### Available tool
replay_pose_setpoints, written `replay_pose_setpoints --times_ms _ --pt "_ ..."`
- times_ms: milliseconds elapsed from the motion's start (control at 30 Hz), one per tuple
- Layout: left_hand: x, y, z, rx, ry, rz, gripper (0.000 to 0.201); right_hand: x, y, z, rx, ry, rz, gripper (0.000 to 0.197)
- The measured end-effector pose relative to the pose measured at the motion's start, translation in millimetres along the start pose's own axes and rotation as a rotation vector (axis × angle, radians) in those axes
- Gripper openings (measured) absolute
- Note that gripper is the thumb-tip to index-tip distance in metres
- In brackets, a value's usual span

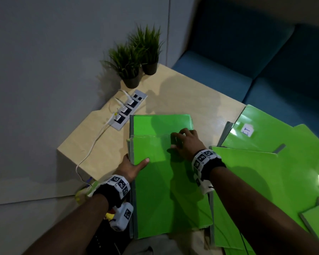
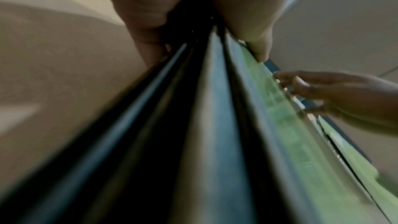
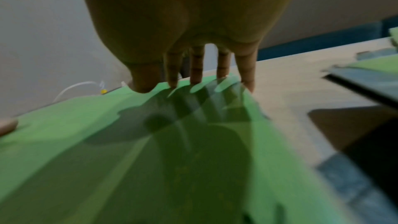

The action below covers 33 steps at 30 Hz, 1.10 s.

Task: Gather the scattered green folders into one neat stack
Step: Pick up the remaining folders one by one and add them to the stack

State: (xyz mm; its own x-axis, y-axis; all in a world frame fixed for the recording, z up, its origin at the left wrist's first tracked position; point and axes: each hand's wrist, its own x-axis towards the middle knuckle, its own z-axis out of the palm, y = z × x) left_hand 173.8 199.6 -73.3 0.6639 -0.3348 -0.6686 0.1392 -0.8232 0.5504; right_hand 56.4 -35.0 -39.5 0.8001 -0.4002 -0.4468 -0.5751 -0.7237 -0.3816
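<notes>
A green folder (image 1: 164, 190) with a grey spine lies at the table's near left, partly over another green folder (image 1: 160, 124) beyond it. My left hand (image 1: 134, 166) grips the top folder's left spine edge, thumb on the cover. In the left wrist view the left hand (image 2: 206, 45) pinches the stacked spines (image 2: 217, 125). My right hand (image 1: 182, 142) rests with straight, spread fingers on the top folder near its far edge; the right wrist view shows its fingertips (image 3: 196, 81) on the green cover (image 3: 150, 159). More green folders (image 1: 265, 172) lie spread at the right, one bearing a white label (image 1: 247, 130).
Two potted plants (image 1: 131, 67) stand at the far corner of the wooden table (image 1: 182, 96). A power strip (image 1: 129, 111) with white plugs and a trailing cable lies just left of the far folder. A blue sofa (image 1: 247, 74) borders the table's right side.
</notes>
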Motion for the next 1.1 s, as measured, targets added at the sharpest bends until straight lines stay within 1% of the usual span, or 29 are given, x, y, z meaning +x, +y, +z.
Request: replay_pose_setpoints --times_ms 67,100,133,167,200,233,267,300,333,367,400,433,467,500,567,600,633,667,700,767,800,867,933,967,1033,1067,1100 --pt "1.0 4.4 0.3 0.010 0.013 -0.009 0.135 -7.1 10.3 -8.4 0.042 -0.040 -0.055 0.052" --pt "1.1 8.1 0.0 0.012 0.018 -0.007 0.133 -10.8 19.9 -10.7 0.072 -0.029 -0.052 0.055" --pt "0.5 12.3 0.0 0.005 0.018 0.000 0.125 -16.7 32.0 -12.7 0.112 0.025 -0.021 0.056" --pt "0.8 16.6 -0.3 -0.009 0.021 0.019 0.113 -24.6 47.6 -15.7 0.165 0.130 0.038 0.055" --pt "1.1 20.7 -1.1 -0.025 0.021 0.039 0.098 -35.4 66.1 -19.4 0.226 0.264 0.124 0.053" --pt "3.1 22.8 -1.7 -0.035 0.028 0.058 0.088 -50.7 86.3 -23.7 0.272 0.395 0.240 0.050" --pt "4.9 25.8 -2.0 -0.032 0.031 0.069 0.085 -70.2 107.7 -27.2 0.295 0.497 0.384 0.048" --pt "7.2 28.9 -1.9 -0.030 0.036 0.081 0.086 -91.9 128.6 -29.2 0.310 0.565 0.555 0.049" --pt "10.1 31.3 -1.6 -0.028 0.034 0.088 0.086 -115.5 145.5 -30.8 0.319 0.590 0.739 0.052" --pt "12.1 34.2 -1.3 -0.034 0.024 0.100 0.083 -138.2 161.1 -28.8 0.343 0.567 0.910 0.058" --pt "14.7 35.9 -1.3 -0.035 0.009 0.101 0.078 -158.4 171.3 -25.6 0.371 0.515 1.037 0.066" --pt "18.1 36.1 -1.0 -0.030 -0.004 0.104 0.075 -175.0 175.9 -22.3 0.396 0.447 1.117 0.075" --pt "19.1 36.8 -0.6 -0.018 -0.019 0.092 0.076 -188.5 177.9 -17.3 0.408 0.384 1.153 0.081" --pt "20.6 36.3 0.4 -0.012 -0.022 0.090 0.077 -198.7 175.8 -13.7 0.413 0.347 1.154 0.081" --pt "23.1 35.3 0.8 -0.038 -0.011 0.101 0.071 -208.7 173.4 -7.7 0.427 0.363 1.132 0.071" --pt "24.4 33.8 -0.2 -0.056 -0.011 0.107 0.067 -211.4 171.9 -6.3 0.473 0.383 1.117 0.068" --pt "25.2 32.7 -1.5 -0.083 -0.035 0.111 0.065 -214.5 168.1 -6.7 0.561 0.405 1.102 0.068" --pt "24.0 31.9 -3.8 -0.126 -0.070 0.098 0.064 -215.7 168.0 -5.2 0.598 0.404 1.088 0.067" --pt "24.7 29.6 -6.0 -0.185 -0.108 0.095 0.061 -216.4 167.1 -5.8 0.595 0.410 1.077 0.067" --pt "24.3 24.1 -10.5 -0.274 -0.156 0.094 0.046 -217.9 166.1 -9.7 0.486 0.382 1.072 0.066" --pt "27.1 18.5 -11.9 -0.295 -0.158 0.104 0.046 -216.8 169.2 -8.6 0.473 0.376 1.073 0.068" --pt "21.4 14.3 -12.7 -0.310 -0.144 0.142 0.060 -214.0 168.7 -7.7 0.525 0.346 1.078 0.074" --pt "15.1 11.9 -13.0 -0.332 -0.111 0.169 0.061 -206.2 170.0 -3.9 0.598 0.344 1.079 0.078" --pt "12.4 10.5 -14.0 -0.340 -0.094 0.178 0.061 -202.9 171.0 -2.4 0.616 0.332 1.068 0.076" --pt "8.5 7.9 -15.5 -0.357 -0.080 0.215 0.073 -195.6 170.5 -2.3 0.667 0.312 1.033 0.066" --pt "4.3 8.2 -16.5 -0.369 -0.090 0.227 0.077 -191.8 170.6 -2.9 0.716 0.333 1.008 0.064" --pt "-6.1 12.8 -17.9 -0.388 -0.094 0.237 0.075 -190.9 167.2 -7.8 0.763 0.366 0.982 0.062"
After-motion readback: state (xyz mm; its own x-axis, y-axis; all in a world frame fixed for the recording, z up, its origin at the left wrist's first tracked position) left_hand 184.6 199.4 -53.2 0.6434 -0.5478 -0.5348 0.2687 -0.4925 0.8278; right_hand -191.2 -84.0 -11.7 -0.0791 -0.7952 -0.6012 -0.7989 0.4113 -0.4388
